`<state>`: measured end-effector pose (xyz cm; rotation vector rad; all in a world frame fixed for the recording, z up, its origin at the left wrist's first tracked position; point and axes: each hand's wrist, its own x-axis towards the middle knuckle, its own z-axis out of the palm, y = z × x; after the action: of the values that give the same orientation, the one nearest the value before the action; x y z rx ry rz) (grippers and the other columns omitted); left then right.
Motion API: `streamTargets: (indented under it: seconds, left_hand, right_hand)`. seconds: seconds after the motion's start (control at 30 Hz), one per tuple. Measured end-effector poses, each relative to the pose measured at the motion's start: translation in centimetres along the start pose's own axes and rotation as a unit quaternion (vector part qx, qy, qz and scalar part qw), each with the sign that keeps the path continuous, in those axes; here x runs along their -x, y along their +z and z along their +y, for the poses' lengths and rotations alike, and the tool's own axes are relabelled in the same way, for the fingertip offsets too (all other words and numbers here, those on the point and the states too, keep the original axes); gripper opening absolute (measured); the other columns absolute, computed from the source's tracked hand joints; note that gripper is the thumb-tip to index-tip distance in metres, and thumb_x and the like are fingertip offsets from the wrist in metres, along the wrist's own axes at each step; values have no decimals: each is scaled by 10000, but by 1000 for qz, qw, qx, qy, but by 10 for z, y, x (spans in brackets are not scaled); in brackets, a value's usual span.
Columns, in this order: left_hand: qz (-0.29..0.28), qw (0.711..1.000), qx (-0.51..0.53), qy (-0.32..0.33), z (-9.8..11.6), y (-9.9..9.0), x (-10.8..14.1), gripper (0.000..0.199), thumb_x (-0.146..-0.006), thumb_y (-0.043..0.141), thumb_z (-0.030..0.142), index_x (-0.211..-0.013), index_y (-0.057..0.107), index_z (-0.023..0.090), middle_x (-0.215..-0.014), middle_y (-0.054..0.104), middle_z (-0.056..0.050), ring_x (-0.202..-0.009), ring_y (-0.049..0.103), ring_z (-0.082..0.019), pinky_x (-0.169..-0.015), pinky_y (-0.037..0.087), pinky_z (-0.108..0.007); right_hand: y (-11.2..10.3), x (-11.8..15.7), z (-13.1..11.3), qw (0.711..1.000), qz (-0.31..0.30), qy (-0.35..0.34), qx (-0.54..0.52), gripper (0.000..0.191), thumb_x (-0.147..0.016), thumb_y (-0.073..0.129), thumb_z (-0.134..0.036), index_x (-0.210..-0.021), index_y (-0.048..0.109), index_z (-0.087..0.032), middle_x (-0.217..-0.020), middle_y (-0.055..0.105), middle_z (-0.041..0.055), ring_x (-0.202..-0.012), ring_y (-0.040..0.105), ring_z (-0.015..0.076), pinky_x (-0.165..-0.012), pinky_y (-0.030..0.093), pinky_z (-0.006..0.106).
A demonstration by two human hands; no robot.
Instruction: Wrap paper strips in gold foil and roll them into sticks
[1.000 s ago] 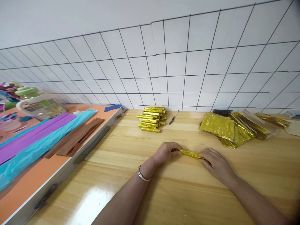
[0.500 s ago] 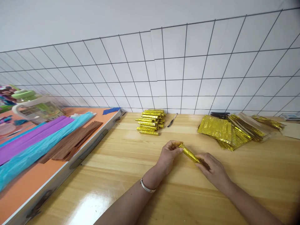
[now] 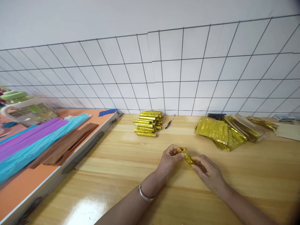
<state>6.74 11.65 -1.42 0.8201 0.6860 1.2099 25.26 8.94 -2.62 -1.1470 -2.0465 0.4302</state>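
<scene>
Between my two hands is a roll of gold foil [image 3: 188, 158], held just above the wooden table [image 3: 112, 184]. My left hand [image 3: 172, 157] pinches its far left end between thumb and fingers. At the near right end, the thumb and fingers of my right hand [image 3: 207, 168] are closed on the same roll, and part of it is hidden there. Behind my hands lies a pile of gold foil rolls [image 3: 148, 123]. Flat gold foil sheets [image 3: 212, 129] are stacked to the right, near the wall.
A pen [image 3: 170, 122] lies by the rolls. On the left, an orange board [image 3: 14, 203] with a raised edge bears purple paper [image 3: 35, 132], turquoise paper [image 3: 47, 140] and brown paper strips [image 3: 63, 148]. A clear jug [image 3: 32, 109] with a green lid stands at its back.
My hands have come closer together, and less of the foil roll shows between them; it looks more crumpled. The whole view has shifted slightly.
</scene>
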Motion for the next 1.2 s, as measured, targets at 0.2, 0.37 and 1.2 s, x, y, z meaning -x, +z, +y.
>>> streamTargets:
  seconds: [0.2, 0.37, 1.2]
  left_hand:
    - [-23, 1000, -9, -4, -2, 3, 3, 217, -672, 739, 246, -749, 568, 138, -1012, 637, -85, -839, 602, -156, -805, 438, -305]
    - [-40, 999, 5, -5, 0, 4, 5, 174, -715, 699, 278, -768, 608, 139, -1031, 631, -89, -869, 602, -178, -830, 436, -336]
    - [-37, 998, -38, -18, -2, -4, 0, 208, -636, 760, 273, -676, 621, 124, -956, 646, -77, -759, 590, -143, -692, 430, -267]
  right_hand:
    - [1, 1, 1, 999, 29, -31, 19, 189, -862, 473, -202, -1043, 500, -248, -882, 599, 46, -803, 569, 174, -713, 477, 310]
    - [-2, 2, 0, 998, 30, -43, 36, 200, -864, 469, -193, -1053, 497, -249, -906, 605, 51, -827, 574, 181, -744, 478, 330]
    - [-6, -1, -4, 995, 45, -64, 65, 253, -860, 465, -151, -1086, 507, -256, -912, 614, 49, -845, 574, 180, -761, 487, 336]
